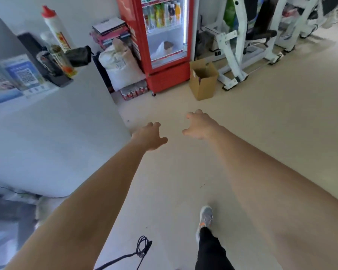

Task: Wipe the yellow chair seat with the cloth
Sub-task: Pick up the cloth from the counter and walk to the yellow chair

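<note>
Both my arms stretch forward over the beige floor. My left hand (149, 136) hangs by the corner of a white counter, fingers spread and curled downward, holding nothing. My right hand (200, 124) is a little further ahead and to the right, fingers also apart and empty. No yellow chair and no cloth appear in the head view.
The white counter (53, 137) fills the left, with bottles (56, 40) and a dark box on it. A red drinks fridge (164, 41), an open cardboard box (203, 80) and white gym machines (242, 41) line the far wall. A black cable (141, 250) lies near my shoe (205, 219).
</note>
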### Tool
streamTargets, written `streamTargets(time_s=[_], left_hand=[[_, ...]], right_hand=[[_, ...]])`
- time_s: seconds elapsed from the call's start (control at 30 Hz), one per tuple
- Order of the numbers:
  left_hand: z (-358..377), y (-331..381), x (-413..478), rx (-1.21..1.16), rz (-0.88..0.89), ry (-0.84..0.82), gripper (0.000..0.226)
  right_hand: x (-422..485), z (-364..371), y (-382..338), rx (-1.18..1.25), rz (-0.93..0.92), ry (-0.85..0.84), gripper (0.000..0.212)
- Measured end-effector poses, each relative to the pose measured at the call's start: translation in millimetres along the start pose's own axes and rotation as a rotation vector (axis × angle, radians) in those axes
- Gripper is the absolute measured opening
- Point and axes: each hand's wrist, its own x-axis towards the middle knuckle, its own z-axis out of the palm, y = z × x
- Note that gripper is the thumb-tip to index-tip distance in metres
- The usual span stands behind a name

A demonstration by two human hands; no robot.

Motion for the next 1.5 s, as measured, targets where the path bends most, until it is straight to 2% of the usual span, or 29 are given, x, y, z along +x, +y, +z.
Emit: streamTargets(time_s=[0.2, 0.43, 0.6, 0.73, 0.93, 1.03, 1.17, 1.33, 1.43, 1.5], left_hand=[[-59, -33, 106, -0.051, -0.157, 0.074, 0.070], [-137, -69, 198, -0.165, -0.356, 0.189, 0.069], [-179, -120, 252, -0.143, -0.511, 0.284, 0.066], [-202, -169, 303, -0.162, -0.575, 0.354, 0.074], [-225, -251, 400, -0.179, -0.657, 0.437, 0.102], [-230, -288, 445, -0.185, -0.746, 0.411, 0.112], [-227, -331, 484, -0.243, -0.902, 0.271, 0.109], [-200, -330, 498, 0.106, -0.947, 0.262, 0.085], [-202, -324, 504, 0.125, -0.954, 0.239, 0.086], [-210, -319, 503, 0.103, -0.978, 0.233, 0.087]], right_hand=[[145, -49, -27, -0.072, -0.156, -0.016, 0.065], [279, -125, -97, -0.100, -0.402, -0.011, 0.072], [358, -140, -163, -0.141, -0.567, -0.073, 0.068], [427, -143, -217, -0.183, -0.643, -0.106, 0.060], [537, -141, -292, -0.151, -0.653, -0.164, 0.081], [589, -136, -327, -0.142, -0.622, -0.224, 0.085], [640, -127, -367, -0.066, -0.620, -0.297, 0.082], [681, -102, -391, -0.040, -0.666, -0.426, 0.075], [698, -86, -395, 0.114, -0.616, -0.554, 0.073], [700, -80, -398, 0.253, -0.550, -0.666, 0.061]])
